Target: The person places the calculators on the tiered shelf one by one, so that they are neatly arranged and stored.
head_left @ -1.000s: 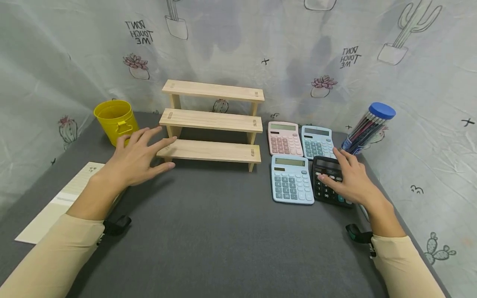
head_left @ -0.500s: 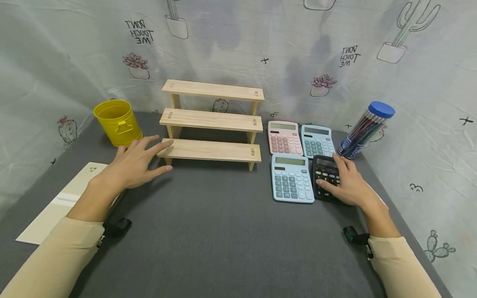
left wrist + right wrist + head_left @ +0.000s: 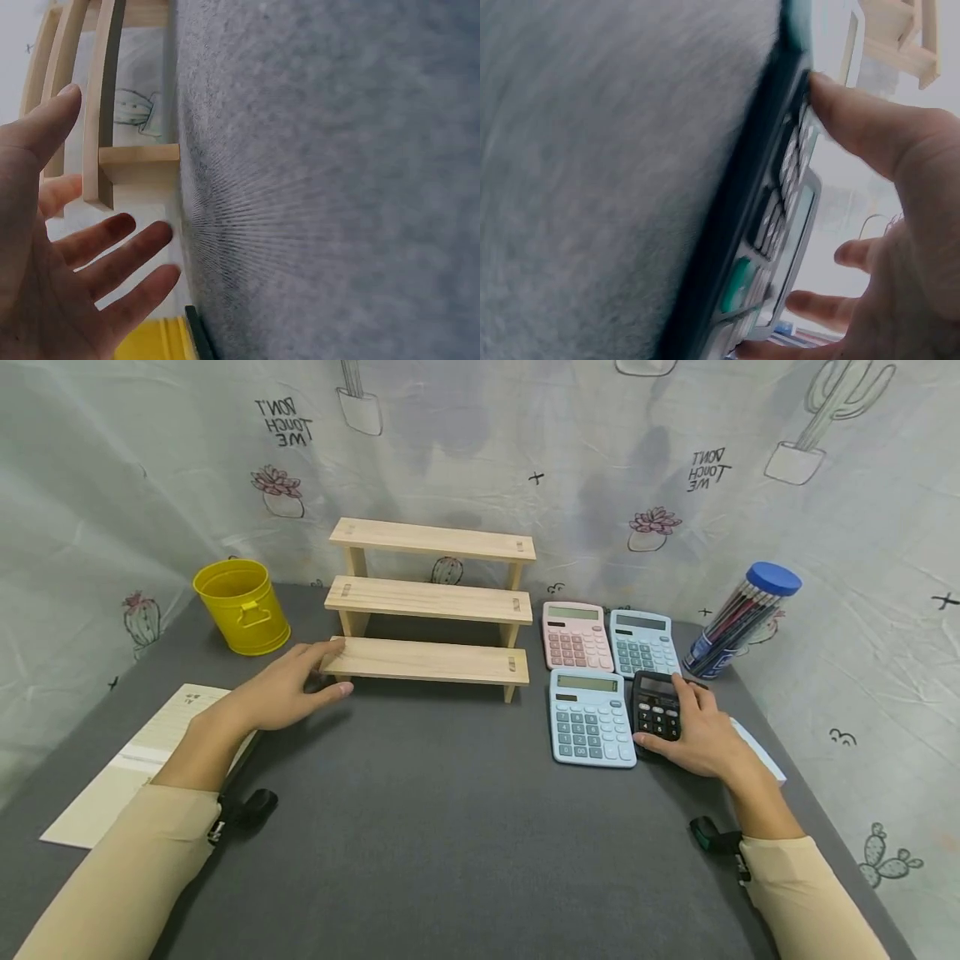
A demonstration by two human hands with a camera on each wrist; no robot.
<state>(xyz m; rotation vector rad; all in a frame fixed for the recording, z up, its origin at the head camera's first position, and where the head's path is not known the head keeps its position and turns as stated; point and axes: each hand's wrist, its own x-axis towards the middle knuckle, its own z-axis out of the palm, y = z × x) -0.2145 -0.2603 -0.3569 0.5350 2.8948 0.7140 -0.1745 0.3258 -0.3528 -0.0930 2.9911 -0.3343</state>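
Observation:
My left hand [image 3: 281,697] is beside the left end of a three-step wooden stand [image 3: 435,662]. Its fingers are loosely spread. In the left wrist view the index fingertip [image 3: 64,191] lies close to the end of the lowest board [image 3: 99,150]; whether they touch I cannot tell. On the right, my right hand [image 3: 701,739] rests over a black calculator [image 3: 656,717] lying on the grey table. The thumb [image 3: 847,112] touches the calculator's near-left side, while the other fingers reach across to the opposite side. The palm covers its lower right part.
A light blue calculator [image 3: 592,718] lies left of the black one, with a pink calculator [image 3: 577,639] and another blue one [image 3: 645,643] behind. A blue-capped tube of pencils [image 3: 742,622] stands back right. At left are a yellow bucket [image 3: 243,610] and an open notebook [image 3: 127,772].
My right hand has shifted slightly toward me over the black calculator, showing more of the white item to its right. My left hand's fingers have drawn closer to the stand and away from the bucket.

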